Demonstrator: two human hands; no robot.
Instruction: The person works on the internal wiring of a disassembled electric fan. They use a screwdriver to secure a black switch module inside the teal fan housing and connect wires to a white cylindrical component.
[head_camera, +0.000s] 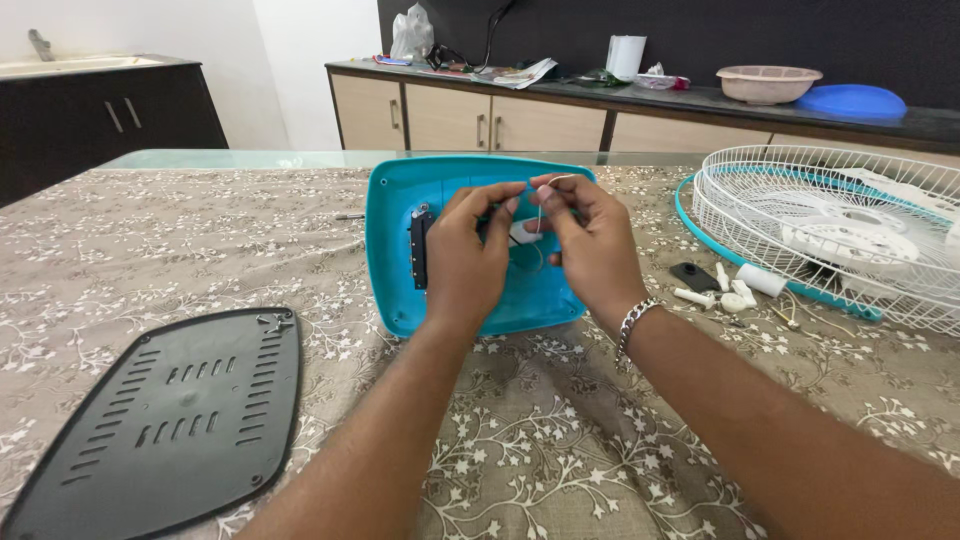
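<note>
A: Hands, where are ours?
B: Centre frame, over the teal fan base (400, 250). Our left hand (465, 255) and right hand (595, 250) both pinch 1 thin white wire (541, 210).

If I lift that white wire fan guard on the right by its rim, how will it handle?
The white wire fan guard is thin wire mesh, so it is probably light for its size and may flex if lifted from one edge. Being round and wide, it could swing or snag the small white parts beside it. It overlaps the teal ring, which may shift with it.
</note>
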